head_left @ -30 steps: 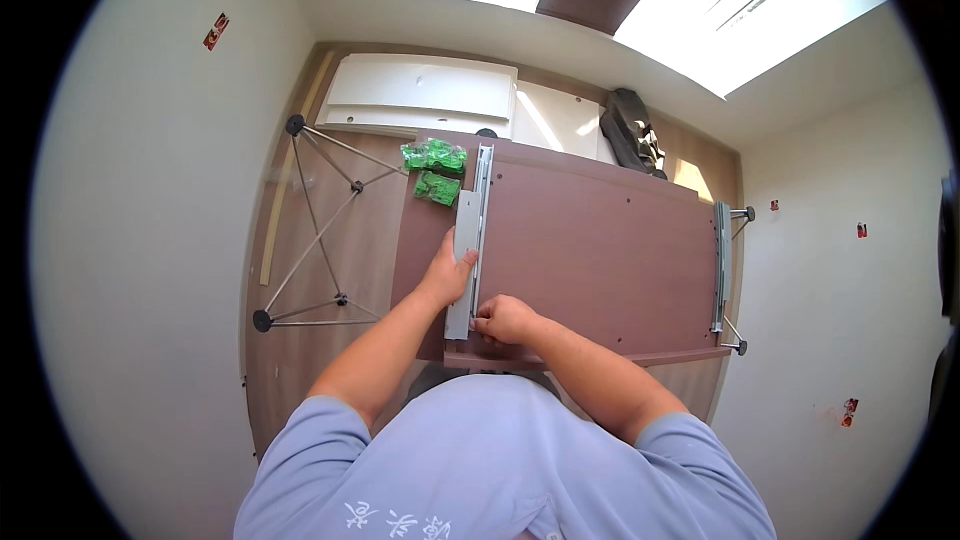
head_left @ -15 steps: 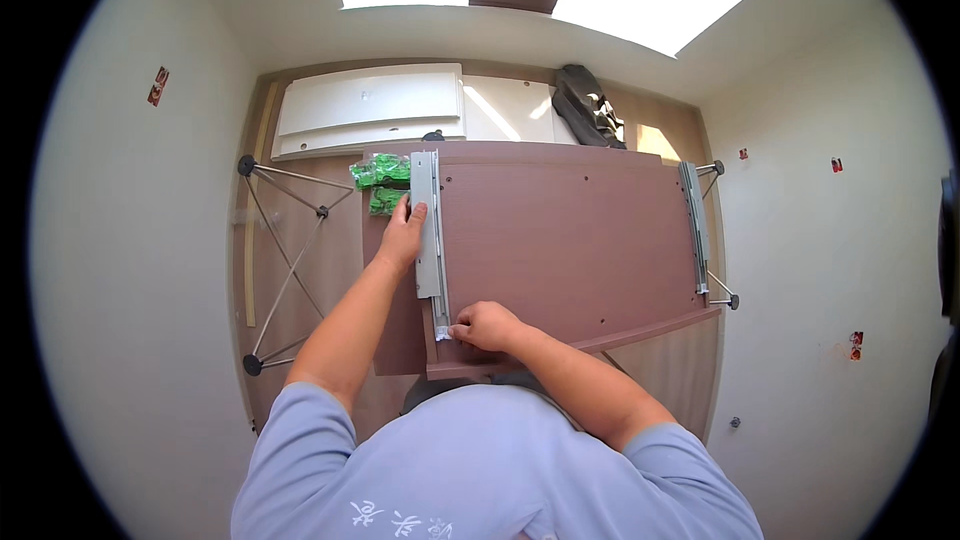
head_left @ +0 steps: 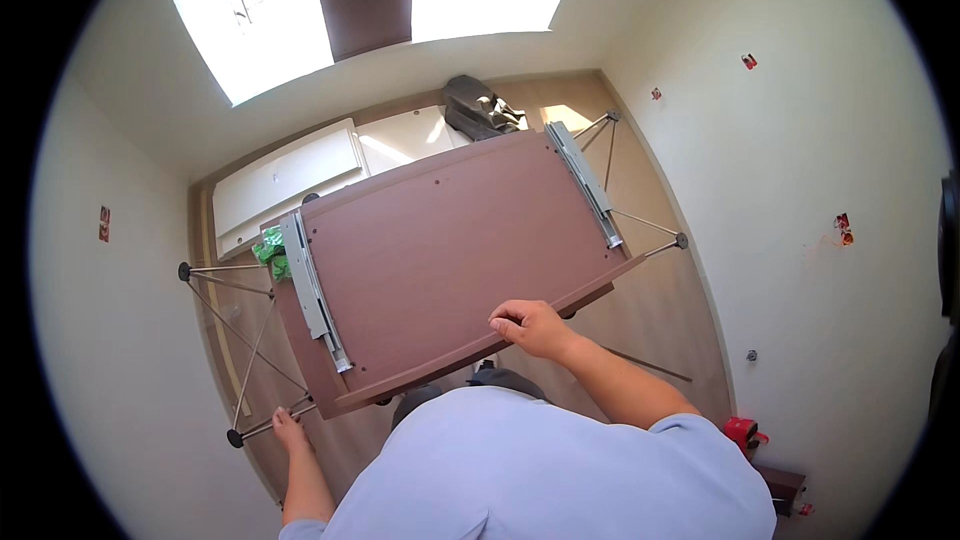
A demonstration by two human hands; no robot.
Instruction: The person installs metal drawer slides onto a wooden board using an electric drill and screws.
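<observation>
The right hand curls its fingers over the near edge of the brown panel. The left hand grips the metal stand leg below the panel's left corner.

Bright daylight floods through blown-out windows; sharp centre, fisheye bending and black rim

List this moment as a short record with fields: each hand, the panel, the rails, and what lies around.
left hand: low beside the panel's near left corner, at a thin metal leg; grip unclear
right hand: fingers curled on the panel's near edge
panel: reddish-brown board, lying flat
rails: grey metal, one along each short side
around: green packet by the left rail, white boards and a dark bag on the floor beyond
</observation>
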